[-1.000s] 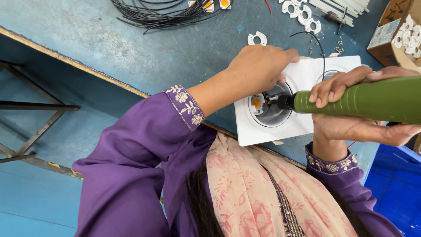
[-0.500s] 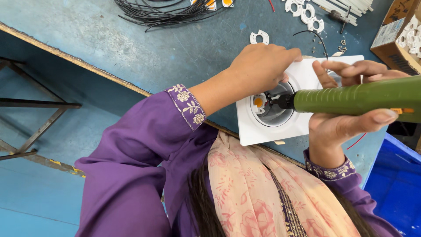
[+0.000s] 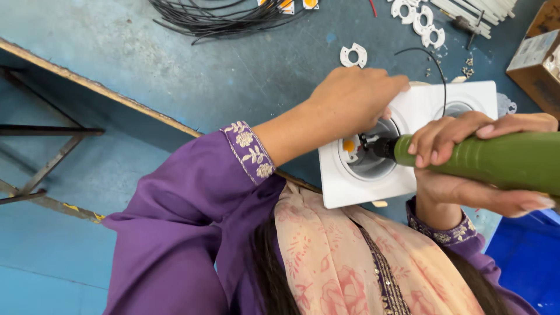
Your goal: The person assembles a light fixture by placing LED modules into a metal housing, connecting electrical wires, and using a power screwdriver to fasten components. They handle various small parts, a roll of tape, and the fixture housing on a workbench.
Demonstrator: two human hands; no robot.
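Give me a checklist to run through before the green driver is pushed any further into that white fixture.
1. Left hand steadies the white fixture: ok, it lies on the housing's upper edge by the round opening.
2. Right hand grips the green driver: ok, fingers wrap the barrel.
3. Driver tip sits inside the round opening: ok, the dark tip points in near the orange part.
4. Tip seated on a screw: cannot tell, too small to see.
5. Fixture fully on the table: not ok, its near corner overhangs the edge.
6. Black wire clear of the tip: ok, it loops above the housing.
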